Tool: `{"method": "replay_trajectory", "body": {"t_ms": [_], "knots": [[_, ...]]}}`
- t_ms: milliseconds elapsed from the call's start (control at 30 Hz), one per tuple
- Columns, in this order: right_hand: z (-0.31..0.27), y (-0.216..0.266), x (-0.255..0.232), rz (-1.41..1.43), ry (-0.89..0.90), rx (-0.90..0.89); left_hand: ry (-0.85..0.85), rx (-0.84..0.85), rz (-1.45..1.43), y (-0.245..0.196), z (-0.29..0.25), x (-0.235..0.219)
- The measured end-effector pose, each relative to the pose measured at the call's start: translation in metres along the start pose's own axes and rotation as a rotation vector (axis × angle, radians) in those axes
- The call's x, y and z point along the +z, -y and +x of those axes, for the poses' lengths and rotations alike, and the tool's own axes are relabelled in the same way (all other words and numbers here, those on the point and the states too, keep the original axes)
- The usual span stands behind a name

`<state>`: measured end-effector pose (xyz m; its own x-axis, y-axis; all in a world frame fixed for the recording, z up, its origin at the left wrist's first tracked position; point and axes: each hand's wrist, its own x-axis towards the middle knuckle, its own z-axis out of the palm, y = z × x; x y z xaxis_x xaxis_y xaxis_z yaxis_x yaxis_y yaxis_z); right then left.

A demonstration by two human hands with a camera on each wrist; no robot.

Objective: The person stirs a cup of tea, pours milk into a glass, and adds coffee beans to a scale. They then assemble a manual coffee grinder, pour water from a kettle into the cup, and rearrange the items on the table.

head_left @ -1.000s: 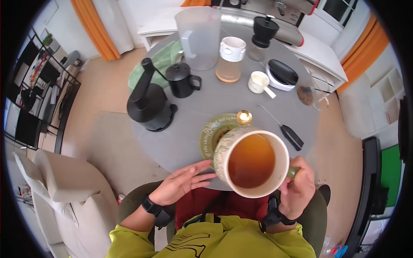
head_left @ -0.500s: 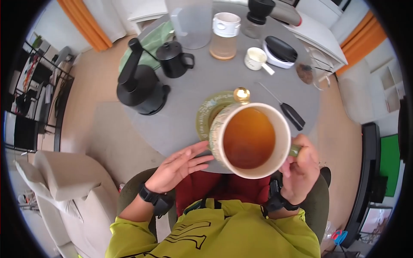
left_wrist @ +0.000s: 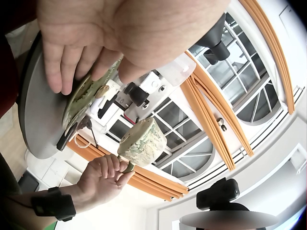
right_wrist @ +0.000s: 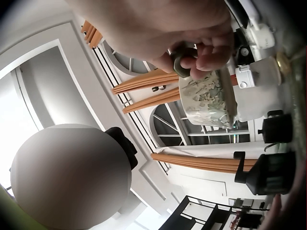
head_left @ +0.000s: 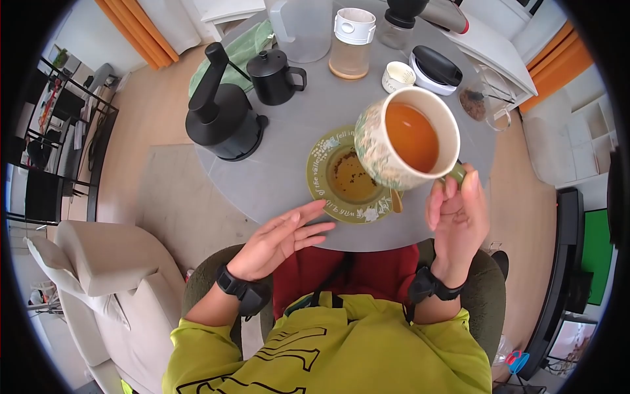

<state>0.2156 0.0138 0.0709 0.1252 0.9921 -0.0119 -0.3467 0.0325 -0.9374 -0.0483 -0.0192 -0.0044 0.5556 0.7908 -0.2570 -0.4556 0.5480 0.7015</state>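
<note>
My right hand (head_left: pixel 462 217) holds a floral mug (head_left: pixel 382 152) by its green handle (head_left: pixel 453 174), raised above the table. Amber-brown liquid (head_left: pixel 412 138) fills much of the mug, which leans slightly toward me. Below and left of it lies a green saucer (head_left: pixel 317 167) with white lettering. Dark specks in yellowish liquid (head_left: pixel 352 180) sit in its middle. A gold utensil (head_left: pixel 396 201) rests at the saucer's right edge, partly hidden by the mug. My left hand (head_left: pixel 279 240) has its fingers extended at the saucer's near-left rim and holds nothing.
On the round grey table (head_left: pixel 282 177) stand a black hand grinder (head_left: pixel 226 128), a black lidded pot (head_left: pixel 274 77), a glass jar with white collar (head_left: pixel 351 49), a small white cup (head_left: pixel 398 77) and a glass vessel (head_left: pixel 482 105) with brown contents. A cream armchair (head_left: pixel 118 262) is at left.
The mug has risen and moved away from me toward the upper right with my right hand, uncovering more of the saucer. My left hand stays near the saucer's rim. The head view has shifted.
</note>
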Motion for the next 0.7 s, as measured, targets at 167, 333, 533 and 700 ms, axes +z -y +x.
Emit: {"method": "replay_trajectory", "body": {"t_ms": [167,333,533,700], "knots": [[0.005,-0.005,-0.006,-0.035,0.052,0.008,-0.01,0.009,0.01,-0.001,0.0,0.002],[0.002,-0.019,-0.01,-0.055,0.085,0.08,-0.008,0.013,0.014,0.0,0.001,0.003],[-0.011,-0.042,-0.008,-0.05,0.115,0.195,-0.002,0.024,0.027,0.001,0.0,0.002],[-0.018,-0.056,-0.005,-0.06,0.113,0.254,-0.01,0.025,0.032,0.001,0.0,0.003]]}}
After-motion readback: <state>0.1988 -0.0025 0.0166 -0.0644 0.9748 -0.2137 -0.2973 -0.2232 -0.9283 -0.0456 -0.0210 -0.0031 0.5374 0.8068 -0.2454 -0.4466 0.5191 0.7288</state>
